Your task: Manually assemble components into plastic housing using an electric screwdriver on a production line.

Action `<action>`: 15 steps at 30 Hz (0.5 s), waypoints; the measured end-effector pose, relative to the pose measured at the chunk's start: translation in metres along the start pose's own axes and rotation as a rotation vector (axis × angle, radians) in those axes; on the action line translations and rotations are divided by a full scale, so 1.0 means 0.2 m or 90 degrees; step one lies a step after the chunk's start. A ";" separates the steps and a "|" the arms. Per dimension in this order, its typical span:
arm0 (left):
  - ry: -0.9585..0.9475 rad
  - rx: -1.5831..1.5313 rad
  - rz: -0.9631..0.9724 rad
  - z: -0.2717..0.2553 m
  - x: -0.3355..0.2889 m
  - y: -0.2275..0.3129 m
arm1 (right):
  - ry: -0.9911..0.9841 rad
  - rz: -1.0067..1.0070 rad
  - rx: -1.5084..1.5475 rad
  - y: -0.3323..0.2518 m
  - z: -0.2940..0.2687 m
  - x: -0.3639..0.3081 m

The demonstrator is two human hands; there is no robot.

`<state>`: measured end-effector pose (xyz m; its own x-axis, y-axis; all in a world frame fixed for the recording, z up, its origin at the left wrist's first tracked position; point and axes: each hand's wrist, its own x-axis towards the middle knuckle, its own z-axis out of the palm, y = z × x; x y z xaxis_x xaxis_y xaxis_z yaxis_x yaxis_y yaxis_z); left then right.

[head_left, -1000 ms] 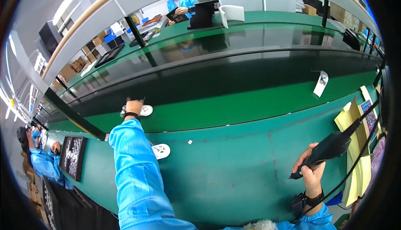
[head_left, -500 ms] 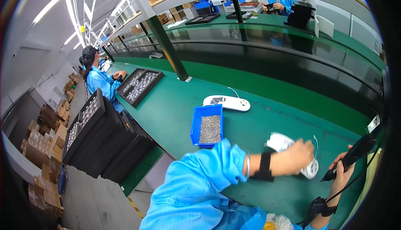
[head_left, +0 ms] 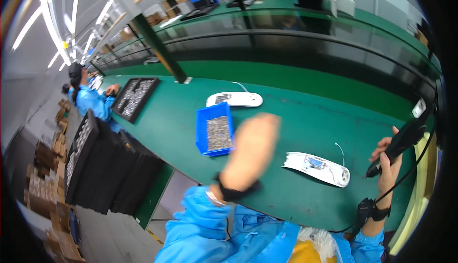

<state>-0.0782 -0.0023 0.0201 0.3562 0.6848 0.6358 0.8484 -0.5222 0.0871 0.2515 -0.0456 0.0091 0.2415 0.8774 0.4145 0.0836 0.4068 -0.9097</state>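
Observation:
My left hand (head_left: 253, 151) hangs over the green bench beside the blue bin, its fingers smeared by motion. Small metal screws, it seems, fill that blue bin (head_left: 201, 128) as a grey heap (head_left: 219, 134). At the right, my right hand (head_left: 387, 163) grips a black electric screwdriver (head_left: 401, 143), its tip pointing down and left above the bench. Between the hands lies a long white plastic shell (head_left: 296, 160), open side up, with a small circuit board (head_left: 315, 163) and a thin white wire. Another white shell (head_left: 245, 99) with a board rests behind the bin.
Stacked black trays (head_left: 112, 167) stand at the left bench end. Farther left, a co-worker in blue (head_left: 90, 101) sits by a black parts tray (head_left: 136, 99). A green post (head_left: 157, 48) rises from the bench. The screwdriver's cable (head_left: 414, 179) runs along the right.
My left hand has moved left from the nearer white shell toward the blue bin, uncovering the shell's board. My right hand still holds the screwdriver. The whole view has shifted.

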 end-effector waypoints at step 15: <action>-0.232 0.138 -0.310 -0.03 -0.25 -0.51 | 0.064 -0.084 0.029 0.04 0.07 0.01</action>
<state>-0.1856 0.0142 -0.0155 -0.0121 0.9659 0.2585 0.9928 -0.0193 0.1183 0.2399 -0.0380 0.0023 0.3272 0.7867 0.5235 0.0781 0.5296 -0.8446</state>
